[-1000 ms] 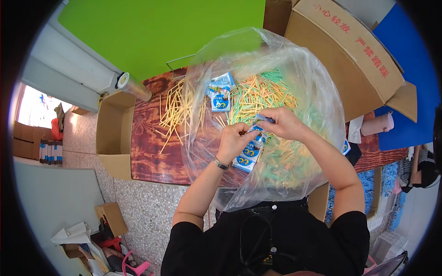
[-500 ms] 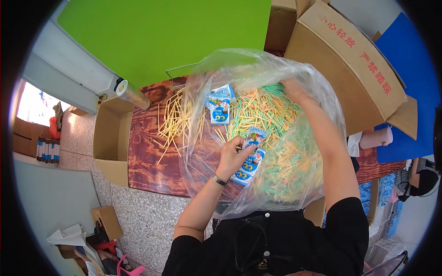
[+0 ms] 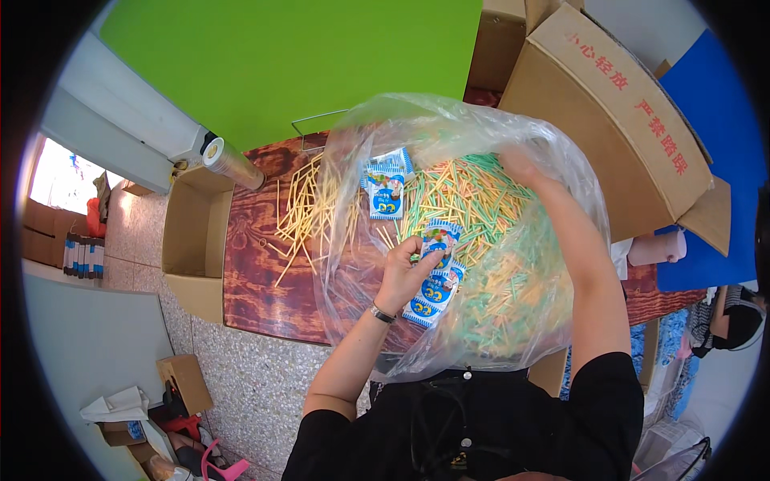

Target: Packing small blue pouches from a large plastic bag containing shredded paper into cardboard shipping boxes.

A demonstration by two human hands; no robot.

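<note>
My left hand (image 3: pixel 403 276) is closed, pinching a small blue-and-white packet (image 3: pixel 441 234) between thumb and fingers. Just below it lie more packets of the same kind (image 3: pixel 434 297), joined in a strip. At the far side of a large clear plastic bag (image 3: pixel 353 313), my right hand (image 3: pixel 521 166) reaches in at the edge of a heap of thin pastel sticks (image 3: pixel 469 196), green, yellow and orange. Its fingers are smeared and partly hidden. Left of the heap, several more packets (image 3: pixel 386 192) overlap one another.
Loose pale yellow sticks (image 3: pixel 298 224) are scattered on the red-brown wooden table (image 3: pixel 265 297). An open cardboard box (image 3: pixel 597 120) stands at right, another (image 3: pixel 196 224) at left beside a clear cylindrical container (image 3: pixel 237 164). A pink cup (image 3: pixel 658 248) lies beyond the bag's right side.
The packet in my left hand has tipped slightly to the left. My right hand stays at the far edge of the heap, shifting only a little. The whole view has moved slightly.
</note>
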